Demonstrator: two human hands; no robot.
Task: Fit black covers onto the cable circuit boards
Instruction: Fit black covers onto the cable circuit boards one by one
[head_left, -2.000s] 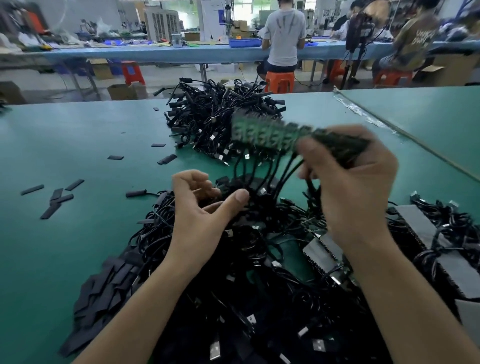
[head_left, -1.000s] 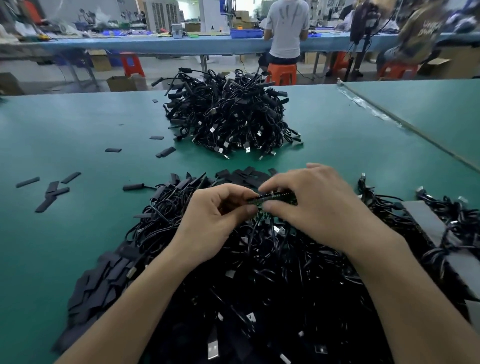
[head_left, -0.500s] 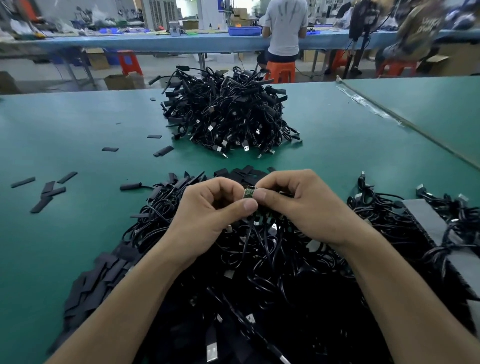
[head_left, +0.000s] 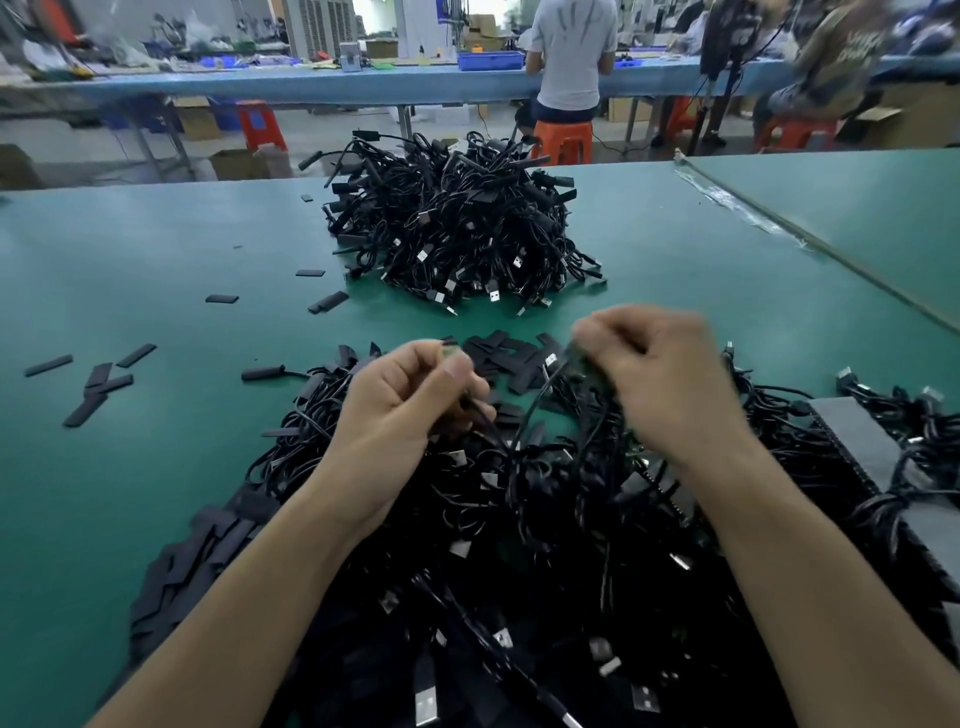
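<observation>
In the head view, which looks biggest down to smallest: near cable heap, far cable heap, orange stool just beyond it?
1. Near cable heap (closeness helps)
2. Far cable heap
3. Orange stool (farthest, true size unsure)

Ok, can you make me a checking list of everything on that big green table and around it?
Surface: green table, taped seam at right.
Job's things: loose black covers at left, more heaped near the left arm.
Clutter: grey panels at right, partly under cables.
Grippers: left hand pinches a small circuit board; right hand, blurred, grips a green board strip.
Cables: near pile under the hands; far pile beyond.
Surroundings: people on orange stools at a blue bench.
</observation>
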